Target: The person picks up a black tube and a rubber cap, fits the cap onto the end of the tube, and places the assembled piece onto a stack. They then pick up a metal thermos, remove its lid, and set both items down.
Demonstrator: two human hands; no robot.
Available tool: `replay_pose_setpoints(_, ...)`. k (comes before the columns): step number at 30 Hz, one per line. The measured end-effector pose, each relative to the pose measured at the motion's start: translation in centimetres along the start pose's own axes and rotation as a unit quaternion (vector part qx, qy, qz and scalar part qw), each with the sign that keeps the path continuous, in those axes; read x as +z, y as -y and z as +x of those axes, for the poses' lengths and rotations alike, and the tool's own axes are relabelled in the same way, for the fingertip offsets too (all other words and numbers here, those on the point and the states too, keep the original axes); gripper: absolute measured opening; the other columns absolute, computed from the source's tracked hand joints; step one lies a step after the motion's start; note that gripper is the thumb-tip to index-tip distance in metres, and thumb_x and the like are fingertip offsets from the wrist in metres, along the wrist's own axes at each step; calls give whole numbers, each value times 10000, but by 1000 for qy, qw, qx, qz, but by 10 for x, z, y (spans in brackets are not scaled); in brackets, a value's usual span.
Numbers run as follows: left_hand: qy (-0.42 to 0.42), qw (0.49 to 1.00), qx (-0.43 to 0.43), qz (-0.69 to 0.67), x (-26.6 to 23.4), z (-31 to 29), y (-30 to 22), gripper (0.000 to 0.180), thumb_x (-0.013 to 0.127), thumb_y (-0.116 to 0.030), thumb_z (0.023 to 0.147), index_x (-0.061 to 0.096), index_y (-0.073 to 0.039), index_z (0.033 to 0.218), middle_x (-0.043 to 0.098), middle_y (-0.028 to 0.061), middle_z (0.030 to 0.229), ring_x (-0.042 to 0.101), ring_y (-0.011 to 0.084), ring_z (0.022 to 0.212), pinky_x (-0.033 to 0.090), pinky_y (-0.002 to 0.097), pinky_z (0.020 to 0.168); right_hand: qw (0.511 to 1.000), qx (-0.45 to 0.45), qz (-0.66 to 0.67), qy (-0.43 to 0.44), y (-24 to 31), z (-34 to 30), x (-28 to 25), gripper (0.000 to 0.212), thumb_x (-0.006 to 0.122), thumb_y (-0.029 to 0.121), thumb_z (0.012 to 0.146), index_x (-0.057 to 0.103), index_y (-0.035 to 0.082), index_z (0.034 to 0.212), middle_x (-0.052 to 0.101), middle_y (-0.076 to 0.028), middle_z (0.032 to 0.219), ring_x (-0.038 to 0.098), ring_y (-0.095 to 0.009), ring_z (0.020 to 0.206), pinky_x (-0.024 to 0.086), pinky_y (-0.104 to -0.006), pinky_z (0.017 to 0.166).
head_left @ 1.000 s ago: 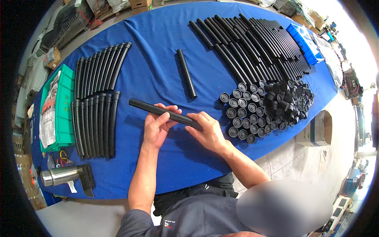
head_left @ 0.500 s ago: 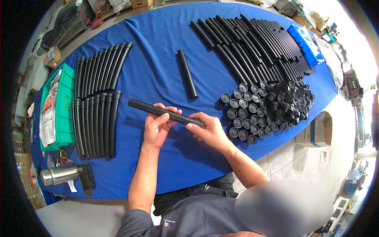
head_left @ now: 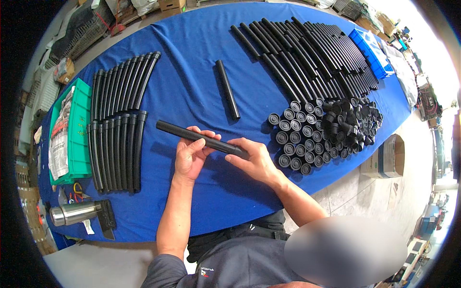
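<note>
Both hands hold one black tube slantwise above the blue cloth, its left end higher in the picture. My left hand is closed about its middle, palm up, with the thumb on top. My right hand wraps the right end, where a slightly thicker black part, seemingly a cap, shows between thumb and fingers. A single loose tube lies beyond my hands. Round black caps stand in rows just right of my right hand. To the left lie two rows of tubes with thicker ends, a far row and a near row.
Many plain tubes are stacked at the far right, beside a blue crate. Jumbled caps lie by the upright ones. A green crate borders the left edge, with a steel flask nearer me. A cardboard box sits off the table.
My right hand's fingers and thumb have shifted slightly on the tube's right end. The left hand and the tube are almost where they were.
</note>
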State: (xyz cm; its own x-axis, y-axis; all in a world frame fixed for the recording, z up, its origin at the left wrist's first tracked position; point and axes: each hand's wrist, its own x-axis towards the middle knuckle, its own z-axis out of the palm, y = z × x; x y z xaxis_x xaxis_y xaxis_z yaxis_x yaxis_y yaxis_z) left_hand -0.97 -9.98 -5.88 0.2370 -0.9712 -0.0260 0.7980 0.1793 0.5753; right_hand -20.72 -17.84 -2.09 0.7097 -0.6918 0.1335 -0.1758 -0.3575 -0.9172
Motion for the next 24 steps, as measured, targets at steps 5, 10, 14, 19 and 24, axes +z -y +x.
replay_pose_setpoints(5,-39,999,-17,8,2,0,-1,269,644,-4,890,539,-65,1130,666,209,1113,645,374,1098,586,474,906,993,-69,-85,-34,0,-1,2,379,732,199,850,624,-15,1144,662,-170,900,665,-266,785,515,-361,691)
replay_pose_setpoints(10,-28,1000,-5,9,0,-1,0,266,650,-9,888,541,-66,1124,673,194,1104,646,370,1098,586,473,904,959,206,182,66,10,2,-4,365,729,211,864,617,-8,1134,663,-184,907,667,-263,776,515,-355,667)
replay_pose_setpoints(14,-22,1000,-3,6,-1,0,0,273,655,-6,882,543,-66,1123,673,196,1104,645,371,1100,578,479,917,985,147,78,53,3,0,-1,380,727,206,869,602,-5,1159,664,-190,913,673,-268,782,515,-354,635)
replay_pose_setpoints(19,-14,1000,7,-12,1,-1,-1,263,648,-10,887,547,-66,1124,673,194,1099,640,373,1107,566,483,938,988,-91,-122,-33,-8,-2,4,431,743,233,856,581,-2,1178,658,-197,903,677,-265,788,516,-354,617)
replay_pose_setpoints(24,-40,999,-9,12,0,0,0,244,634,-15,899,555,-66,1125,667,200,1118,638,373,1111,560,489,946,997,-48,-60,-32,-3,-1,3,371,731,213,857,604,-4,1129,640,-182,888,655,-290,750,508,-361,603)
